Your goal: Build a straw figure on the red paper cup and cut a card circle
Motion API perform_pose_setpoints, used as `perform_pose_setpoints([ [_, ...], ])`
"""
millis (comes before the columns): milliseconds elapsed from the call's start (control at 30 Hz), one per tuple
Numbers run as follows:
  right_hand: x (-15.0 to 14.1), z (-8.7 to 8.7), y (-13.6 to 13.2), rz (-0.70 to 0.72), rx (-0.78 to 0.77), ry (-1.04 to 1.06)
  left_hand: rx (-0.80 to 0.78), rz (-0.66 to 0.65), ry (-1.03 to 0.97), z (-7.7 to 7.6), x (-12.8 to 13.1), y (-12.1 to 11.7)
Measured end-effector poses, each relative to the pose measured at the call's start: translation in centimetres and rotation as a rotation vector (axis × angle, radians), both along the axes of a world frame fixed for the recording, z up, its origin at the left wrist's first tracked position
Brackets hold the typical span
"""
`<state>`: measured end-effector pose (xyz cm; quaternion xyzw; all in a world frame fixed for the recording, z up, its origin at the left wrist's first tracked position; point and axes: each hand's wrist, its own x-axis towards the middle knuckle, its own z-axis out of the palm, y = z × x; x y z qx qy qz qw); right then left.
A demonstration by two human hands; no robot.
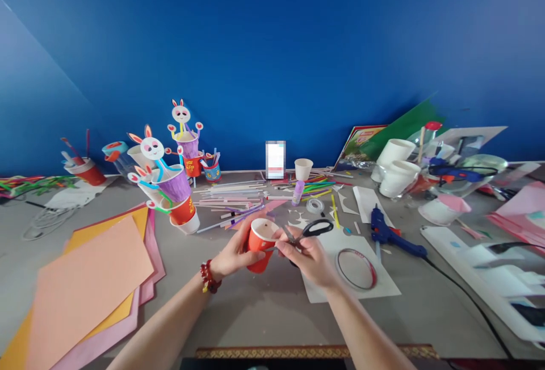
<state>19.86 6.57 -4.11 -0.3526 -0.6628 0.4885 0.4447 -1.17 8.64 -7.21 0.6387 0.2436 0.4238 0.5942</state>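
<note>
My left hand [234, 253], with a red bead bracelet above it, is wrapped round a red paper cup [256, 259]. The cup's white mouth tilts up toward me, and a small dark spot shows inside it. My right hand [310, 256] is closed on a pair of scissors [317, 228] with black handles. The scissors' metal blades lie near the cup's rim, and the right fingertips are at the cup's right side. Whether the blades touch the cup I cannot tell.
Coloured paper sheets [89, 285] lie left, near rabbit-decorated cups [174, 184]. Straws [232, 191] spread behind my hands. To the right are a white sheet with a tape ring [356, 269], a blue glue gun [394, 236] with a cord, and a power strip [481, 285].
</note>
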Motion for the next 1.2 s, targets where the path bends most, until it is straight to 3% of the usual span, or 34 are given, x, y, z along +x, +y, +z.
perform_pose_setpoints([
  [133, 0.1, -0.1, 0.3, -0.058, 0.144, 0.149, 0.043, 0.060, 0.084, -0.5, 0.0, -0.1],
  [233, 1.3, -0.7, 1.7, -0.364, 0.198, 0.233, 0.161, 0.147, 0.074, -0.8, 0.0, 0.1],
  [300, 2.5, -1.1, 2.8, -0.570, 0.204, -0.020, 0.114, 0.167, 0.004, -1.0, -0.1, 0.3],
  [367, 3.9, -1.3, 3.7, -0.627, 0.174, -0.498, -0.010, 0.189, -0.129, -1.3, -0.3, 0.6],
  [433, 4.9, -1.5, 4.2, -0.612, 0.169, -0.846, -0.105, 0.218, -0.253, -1.5, -0.7, 0.9],
  [500, 5.4, -1.8, 4.3, -0.569, 0.175, -0.987, -0.113, 0.226, -0.291, -1.8, -1.2, 1.2],
  [767, 4.8, -2.2, 3.7, -0.364, 0.228, -1.201, 0.314, 0.011, -0.027, -1.0, -2.4, 1.1],
  [833, 5.0, -1.8, 3.5, -0.345, 0.263, -1.213, 0.270, 0.028, -0.066, -0.7, -2.2, 1.0],
  [900, 5.0, -1.1, 3.1, -0.350, 0.293, -1.204, 0.111, 0.082, -0.195, -0.3, -2.1, 1.0],
  [1033, 3.8, 0.2, 2.3, -0.412, 0.343, -1.132, -0.205, 0.157, -0.538, 1.8, -2.5, 1.1],
  [1200, -0.3, 0.6, 3.2, -0.281, 0.420, -1.042, -0.152, 0.299, -0.616, 6.3, -4.0, 0.7],
])
